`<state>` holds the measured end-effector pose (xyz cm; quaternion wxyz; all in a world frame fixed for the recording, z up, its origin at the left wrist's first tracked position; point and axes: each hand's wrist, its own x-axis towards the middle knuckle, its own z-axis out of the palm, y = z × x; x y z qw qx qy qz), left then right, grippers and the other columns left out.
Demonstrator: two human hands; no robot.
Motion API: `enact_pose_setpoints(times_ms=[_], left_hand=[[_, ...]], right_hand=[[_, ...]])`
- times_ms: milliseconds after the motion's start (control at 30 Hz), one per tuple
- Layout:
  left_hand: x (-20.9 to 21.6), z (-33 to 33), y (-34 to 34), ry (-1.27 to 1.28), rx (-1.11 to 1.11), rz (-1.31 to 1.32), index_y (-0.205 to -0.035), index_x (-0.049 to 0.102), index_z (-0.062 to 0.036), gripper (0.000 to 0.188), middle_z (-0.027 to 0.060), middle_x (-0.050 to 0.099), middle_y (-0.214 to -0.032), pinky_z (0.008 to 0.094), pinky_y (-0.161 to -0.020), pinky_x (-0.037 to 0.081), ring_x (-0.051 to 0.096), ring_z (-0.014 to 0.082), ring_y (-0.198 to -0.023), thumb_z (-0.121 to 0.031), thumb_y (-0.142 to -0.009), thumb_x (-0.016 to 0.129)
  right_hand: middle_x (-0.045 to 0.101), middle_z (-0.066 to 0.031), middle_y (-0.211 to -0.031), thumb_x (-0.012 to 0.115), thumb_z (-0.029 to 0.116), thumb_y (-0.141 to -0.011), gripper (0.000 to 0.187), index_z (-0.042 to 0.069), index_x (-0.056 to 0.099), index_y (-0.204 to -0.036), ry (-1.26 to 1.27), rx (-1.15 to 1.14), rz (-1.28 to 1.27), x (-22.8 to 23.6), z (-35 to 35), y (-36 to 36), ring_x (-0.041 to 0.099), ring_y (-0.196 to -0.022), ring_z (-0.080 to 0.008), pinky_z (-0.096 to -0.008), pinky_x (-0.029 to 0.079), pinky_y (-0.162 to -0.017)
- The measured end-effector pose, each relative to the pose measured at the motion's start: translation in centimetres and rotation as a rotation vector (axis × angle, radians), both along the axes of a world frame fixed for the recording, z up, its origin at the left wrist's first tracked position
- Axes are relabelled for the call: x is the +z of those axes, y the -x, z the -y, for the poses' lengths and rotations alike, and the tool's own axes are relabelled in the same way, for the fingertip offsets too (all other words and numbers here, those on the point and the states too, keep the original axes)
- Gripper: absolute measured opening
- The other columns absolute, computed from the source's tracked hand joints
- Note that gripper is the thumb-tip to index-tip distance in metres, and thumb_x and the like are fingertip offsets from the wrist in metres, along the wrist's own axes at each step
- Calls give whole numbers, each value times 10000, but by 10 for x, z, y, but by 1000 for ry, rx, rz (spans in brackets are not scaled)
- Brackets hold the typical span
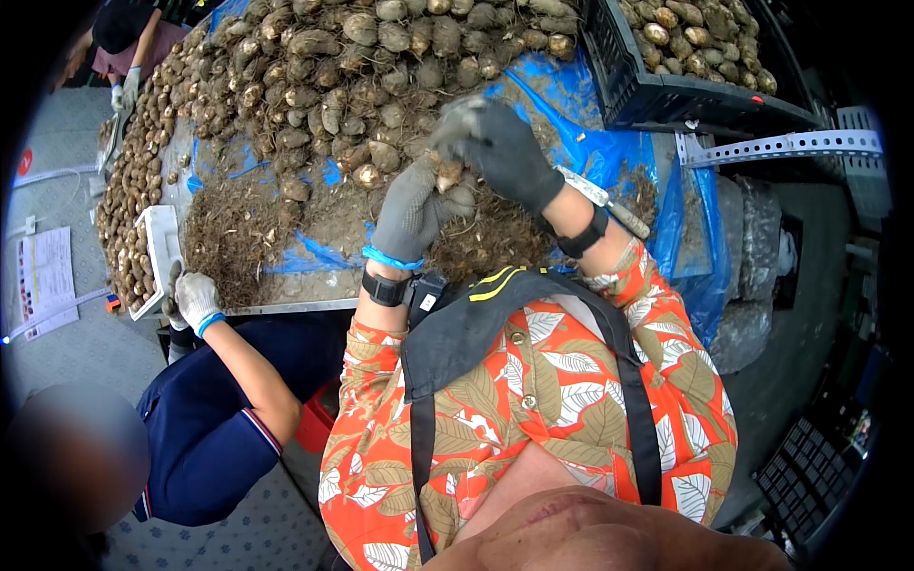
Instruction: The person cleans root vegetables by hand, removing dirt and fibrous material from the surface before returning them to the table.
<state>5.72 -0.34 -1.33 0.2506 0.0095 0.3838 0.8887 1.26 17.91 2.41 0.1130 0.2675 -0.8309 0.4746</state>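
Note:
My left hand (420, 211), in a light grey glove with a blue band at the wrist, is closed around the lower side of a small brown taro corm (447, 175). From above, my right hand (503, 150), in a darker grey glove, grips the same corm, hiding most of it. Both hands are over the near side of a table, just in front of a big heap of hairy taro corms (381, 76). Loose brown root fibres (481, 238) lie beneath my hands. Beside my right forearm rests a knife (609, 204) with a pale blade and a wooden handle.
At the far right stands a black crate (657, 100) of corms, with a perforated metal bar (781, 145) near it. Torn blue plastic sheeting (595, 143) covers parts of the table. On my left, a co-worker's gloved hand (198, 300) is by a white tray (162, 257); another person works farther off.

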Motion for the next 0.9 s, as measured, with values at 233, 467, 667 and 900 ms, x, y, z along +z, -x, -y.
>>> enact_pose_setpoints(times_ms=[233,467,667,900], left_hand=[[10,-3,-1,-2,68,38,-1297,458,4,470,177,617,-1065,332,-694,574,656,205,-814,-331,-969,487],[22,-12,9,599,160,-231,-1363,420,17,522,127,593,-1192,276,-812,524,611,153,-990,-216,-920,567],[16,-8,11,810,219,-411,-1325,469,34,577,111,584,-1200,251,-790,517,596,148,-1020,-178,-828,673],[44,2,6,719,-54,-118,-1218,583,34,459,30,652,-902,227,-624,473,573,59,-718,-137,-797,649]], right_hand=[[663,-35,-791,525,271,-910,207,142,686,-920,39,-132,70,-18,-60,36,631,-836,-229,-354,503,-788],[657,-3,-873,558,132,-877,127,156,679,-911,-110,321,420,18,-25,-4,635,-783,-205,-320,517,-757],[613,-118,-1203,646,184,-803,443,99,604,-1236,150,137,144,25,-33,9,581,-1102,-229,-327,462,-931],[597,-76,-1240,635,171,-807,346,126,639,-1150,209,187,31,-20,-24,6,574,-1087,-278,-370,463,-928]])
